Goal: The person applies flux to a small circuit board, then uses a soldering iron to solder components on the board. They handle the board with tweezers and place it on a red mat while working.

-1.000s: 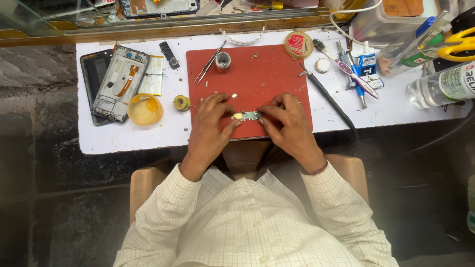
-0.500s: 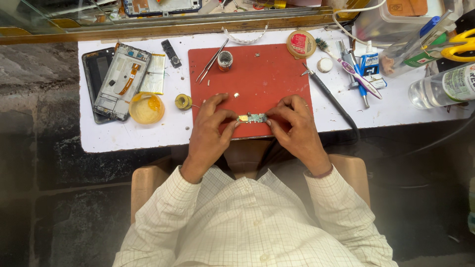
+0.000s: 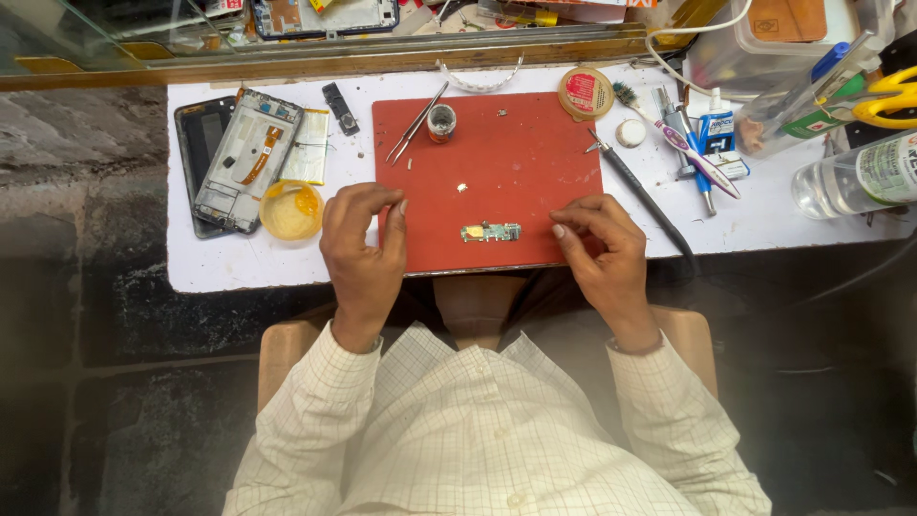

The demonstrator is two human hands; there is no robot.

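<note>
Left hand curled on red mat, grip empty; right hand likewise, beside circuit board.

Matt red rubbery mat, shiny metal tweezers, clear glossy plastic bottle.

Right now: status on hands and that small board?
Left hand off, fingers curled, empty. Right hand just beside, not gripping. Small circuit board flat on the red mat, untouched. Nothing blocking it.

Bright, even light; hazy lower edges
</note>
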